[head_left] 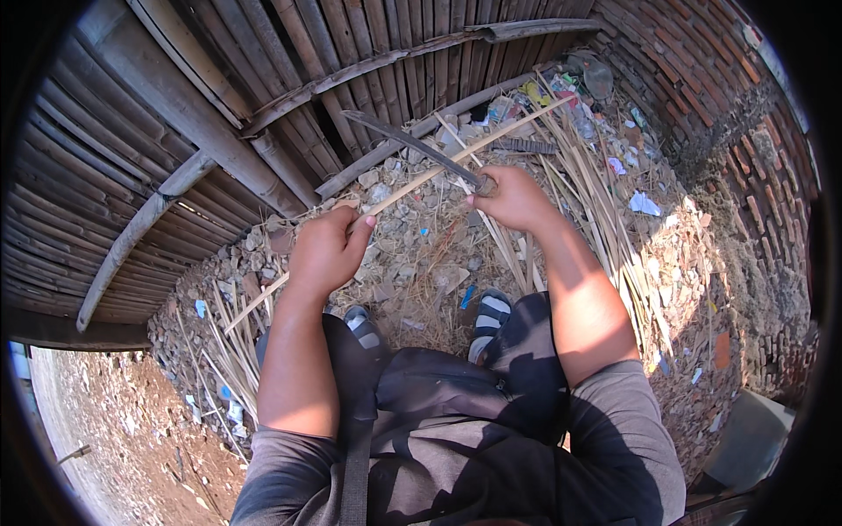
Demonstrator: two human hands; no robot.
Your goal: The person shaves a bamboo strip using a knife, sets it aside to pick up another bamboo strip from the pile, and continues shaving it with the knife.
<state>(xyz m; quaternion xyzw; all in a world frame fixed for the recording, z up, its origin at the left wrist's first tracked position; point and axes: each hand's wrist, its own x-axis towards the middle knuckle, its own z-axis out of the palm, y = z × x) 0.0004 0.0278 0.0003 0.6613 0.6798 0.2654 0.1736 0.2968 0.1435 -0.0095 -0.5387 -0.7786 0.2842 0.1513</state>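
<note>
My left hand is closed around a long, thin bamboo strip. The strip slants from low at the left up to the far right, its lower end showing past my wrist. In my right hand is the handle of a machete. Its dark, slightly curved blade points to the far left and crosses the strip at an angle. From this view I cannot tell whether blade and strip touch. My right fingers are wrapped around the handle, which they mostly hide.
Many bamboo strips lie in a heap at my right, with several more at my left. A bamboo wall stands ahead, and a brick wall rises at the right. Rubble and litter cover the ground around my sandalled feet.
</note>
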